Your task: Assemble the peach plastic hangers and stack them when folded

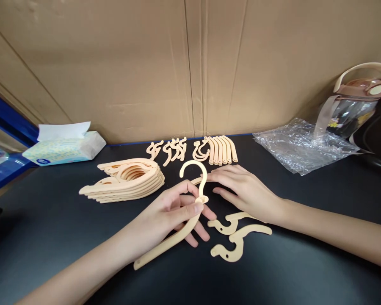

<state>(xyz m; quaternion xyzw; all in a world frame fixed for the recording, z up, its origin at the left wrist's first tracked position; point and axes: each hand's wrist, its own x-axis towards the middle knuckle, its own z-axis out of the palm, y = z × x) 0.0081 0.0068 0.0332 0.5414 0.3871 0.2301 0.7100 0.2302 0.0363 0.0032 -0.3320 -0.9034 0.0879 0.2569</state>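
Note:
My left hand (178, 207) is closed on a partly joined folding clothes hanger, pinching it near the pivot. Its cream hook (205, 171) stands up above the fingers, and one long arm (165, 245) slants down toward the lower left. Beyond it, the fingers of my right hand (241, 184) hold the end of a loose curved hanger arm (197, 181), partly hidden behind the hook and the fingers. Two notched hanger pieces (233, 250) lie on the black table below my right hand, the farther one partly covered by the wrist.
A stack of folded hangers (130, 182) lies at left. Small notched pieces (174, 150), hooks (201, 151) and a row of curved arms (222, 150) line the back. Tissues (66, 146) stand far left; clear plastic (300, 146) and a bottle (352, 110) are at right.

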